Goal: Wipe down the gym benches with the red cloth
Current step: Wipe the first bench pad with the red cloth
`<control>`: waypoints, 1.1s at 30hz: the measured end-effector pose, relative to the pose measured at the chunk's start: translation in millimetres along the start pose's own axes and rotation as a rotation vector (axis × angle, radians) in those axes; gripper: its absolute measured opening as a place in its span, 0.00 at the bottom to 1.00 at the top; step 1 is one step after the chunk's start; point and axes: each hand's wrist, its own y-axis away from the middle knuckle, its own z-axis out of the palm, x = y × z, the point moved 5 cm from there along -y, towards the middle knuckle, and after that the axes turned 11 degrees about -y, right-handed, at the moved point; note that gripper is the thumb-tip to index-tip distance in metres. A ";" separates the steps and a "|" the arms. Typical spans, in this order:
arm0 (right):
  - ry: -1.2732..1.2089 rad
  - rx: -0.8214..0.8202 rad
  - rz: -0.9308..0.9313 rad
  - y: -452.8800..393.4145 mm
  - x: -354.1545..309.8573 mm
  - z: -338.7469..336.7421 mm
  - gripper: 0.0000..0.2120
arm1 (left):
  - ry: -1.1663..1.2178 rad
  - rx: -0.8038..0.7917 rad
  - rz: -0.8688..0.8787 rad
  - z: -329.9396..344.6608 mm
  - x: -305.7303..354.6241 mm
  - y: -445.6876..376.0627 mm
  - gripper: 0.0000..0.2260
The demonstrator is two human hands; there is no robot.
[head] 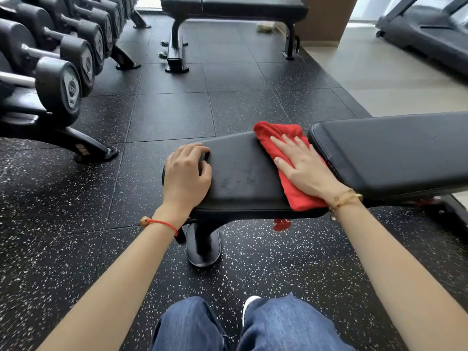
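Observation:
A black padded gym bench stands right in front of me, with a small seat pad and a longer back pad to its right. The red cloth lies across the right end of the seat pad, by the gap between the pads. My right hand presses flat on the cloth, fingers spread and pointing up-left. My left hand rests on the seat pad's left end, fingers curled over its far corner. A second black bench stands farther back at the top.
A rack of black dumbbells runs along the left. A treadmill sits at the top right on a lighter floor. The bench's foot stands just ahead of my knees on speckled black rubber tiles.

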 end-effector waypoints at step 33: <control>0.039 -0.068 -0.354 26.7 -113.5 61.0 0.24 | -0.043 0.004 -0.110 -53.4 -36.2 44.3 0.16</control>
